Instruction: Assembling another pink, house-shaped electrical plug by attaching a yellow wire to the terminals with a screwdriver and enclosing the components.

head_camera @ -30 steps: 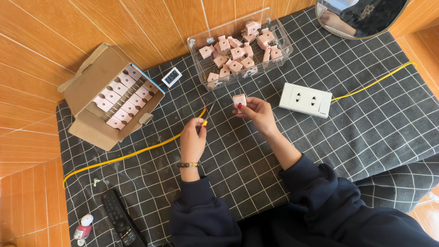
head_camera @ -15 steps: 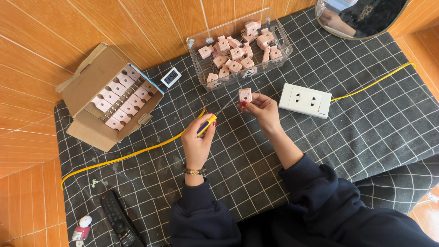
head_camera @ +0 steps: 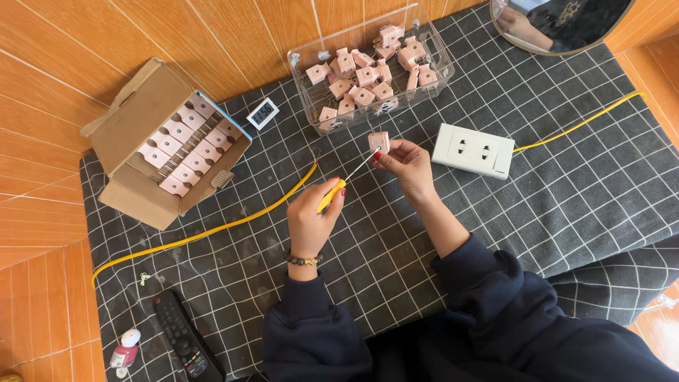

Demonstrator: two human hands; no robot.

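Observation:
My right hand (head_camera: 404, 164) holds a small pink plug block (head_camera: 379, 141) between thumb and fingers, just in front of a clear plastic bin (head_camera: 431, 73) filled with several more pink blocks. My left hand (head_camera: 310, 218) grips a yellow-handled screwdriver (head_camera: 332, 194); its thin metal shaft slants up to the right and its tip meets the block. Both hands hover over a dark checked cloth (head_camera: 566, 177).
An open cardboard box (head_camera: 134, 134) with rows of pink blocks lies at the left. A white double socket (head_camera: 474, 150) on a yellow cable (head_camera: 212, 230) sits right of my hands. A small digital display (head_camera: 262, 113), a black remote (head_camera: 185, 343), a small bottle (head_camera: 126, 348) and a round mirror (head_camera: 559, 25) lie around.
My left hand has turned and raised the screwdriver, bringing its tip up to the pink block. My right hand has shifted slightly with the block.

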